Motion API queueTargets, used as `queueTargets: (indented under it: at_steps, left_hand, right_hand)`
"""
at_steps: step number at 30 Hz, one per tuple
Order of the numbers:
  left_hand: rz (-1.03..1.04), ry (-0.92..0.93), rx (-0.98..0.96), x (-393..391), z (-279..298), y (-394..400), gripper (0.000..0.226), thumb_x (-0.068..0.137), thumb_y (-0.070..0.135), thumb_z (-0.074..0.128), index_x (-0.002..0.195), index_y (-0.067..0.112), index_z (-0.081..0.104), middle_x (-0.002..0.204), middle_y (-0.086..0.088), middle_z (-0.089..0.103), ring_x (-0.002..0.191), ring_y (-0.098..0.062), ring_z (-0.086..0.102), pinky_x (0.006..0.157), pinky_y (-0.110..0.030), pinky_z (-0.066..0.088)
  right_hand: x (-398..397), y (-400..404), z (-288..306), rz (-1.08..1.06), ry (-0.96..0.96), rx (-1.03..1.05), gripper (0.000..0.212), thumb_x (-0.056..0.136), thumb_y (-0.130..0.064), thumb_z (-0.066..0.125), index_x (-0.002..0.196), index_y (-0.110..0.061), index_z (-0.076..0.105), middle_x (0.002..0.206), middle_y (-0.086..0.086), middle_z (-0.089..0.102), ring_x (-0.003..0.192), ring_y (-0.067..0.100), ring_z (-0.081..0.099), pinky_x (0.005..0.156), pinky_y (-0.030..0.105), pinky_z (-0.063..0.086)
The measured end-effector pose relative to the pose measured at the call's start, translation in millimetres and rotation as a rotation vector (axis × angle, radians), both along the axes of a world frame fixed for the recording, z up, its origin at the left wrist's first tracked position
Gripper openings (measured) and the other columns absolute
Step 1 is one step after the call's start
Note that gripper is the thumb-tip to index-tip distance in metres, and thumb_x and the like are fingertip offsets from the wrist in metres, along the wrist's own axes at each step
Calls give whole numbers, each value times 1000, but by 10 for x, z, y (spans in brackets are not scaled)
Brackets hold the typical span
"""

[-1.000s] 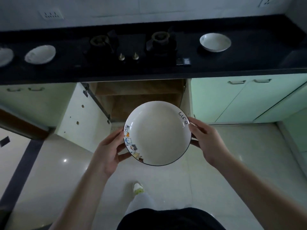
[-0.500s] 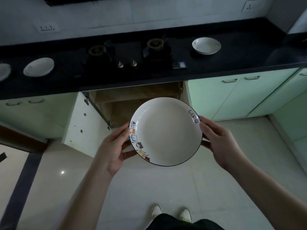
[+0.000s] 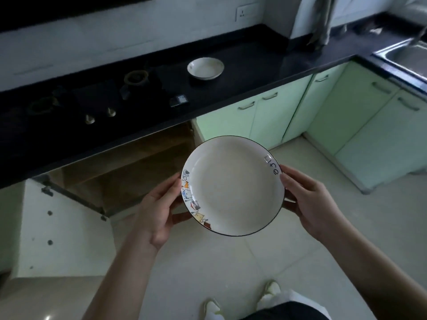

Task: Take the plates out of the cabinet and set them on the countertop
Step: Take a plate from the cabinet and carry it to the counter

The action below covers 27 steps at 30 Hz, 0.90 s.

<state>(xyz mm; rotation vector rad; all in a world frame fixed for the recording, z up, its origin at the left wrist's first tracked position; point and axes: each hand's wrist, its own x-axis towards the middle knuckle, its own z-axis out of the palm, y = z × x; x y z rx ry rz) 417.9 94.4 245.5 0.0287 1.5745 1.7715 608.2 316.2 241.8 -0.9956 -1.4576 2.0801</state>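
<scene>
Along the far side of the scene runs the black countertop (image 3: 249, 65), with the gas hob (image 3: 92, 100) set into its left part and one small white plate (image 3: 205, 68) already resting on it to the right of the burners. Below it, on the left, the cabinet (image 3: 129, 172) stands open, its white door (image 3: 62, 229) swung out toward the near left; the wooden shelves that show look bare, though the dark interior hides the rest. Nearer, over the floor and just right of the opening, a large white plate (image 3: 233, 185) with a dark rim and cartoon figures along its left edge is carried roughly level, clear of both cabinet and counter. Its left rim is gripped by the left hand (image 3: 159, 211), fingers curled under; the right hand (image 3: 309, 202) grips the right rim beside the lettering. By my judgement one plate is delivered, this one is out but not yet set down, and whether more remain inside cannot be told.
</scene>
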Motion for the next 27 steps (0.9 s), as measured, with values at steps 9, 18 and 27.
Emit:
queueTargets:
  at_steps: [9, 18, 27]
  left_hand:
    - [-126, 4, -48, 509, 63, 1507, 22, 98, 18, 57, 109, 28, 73, 92, 3, 78, 78, -16, 71, 51, -30, 56]
    - [-169, 129, -62, 1302, 160, 3204, 24, 99, 16, 57, 108, 28, 76, 101, 0, 78, 83, -13, 73, 54, -33, 58]
    - [-34, 136, -83, 942, 255, 3769, 31, 100, 14, 56, 96, 34, 80, 96, -1, 79, 75, -10, 73, 52, -31, 56]
  right_hand:
    - [859, 1087, -41, -146, 32, -37, 22, 96, -21, 57, 108, -29, 74, 108, 2, 76, 95, 18, 73, 71, 28, 60]
    - [1730, 2543, 65, -229, 29, -42, 28, 92, -26, 60, 119, -26, 68, 109, 3, 75, 97, 20, 72, 66, 25, 59]
    - [1146, 3383, 31, -110, 83, -68, 31, 83, -30, 64, 112, -26, 72, 107, 4, 76, 91, 17, 73, 65, 25, 59]
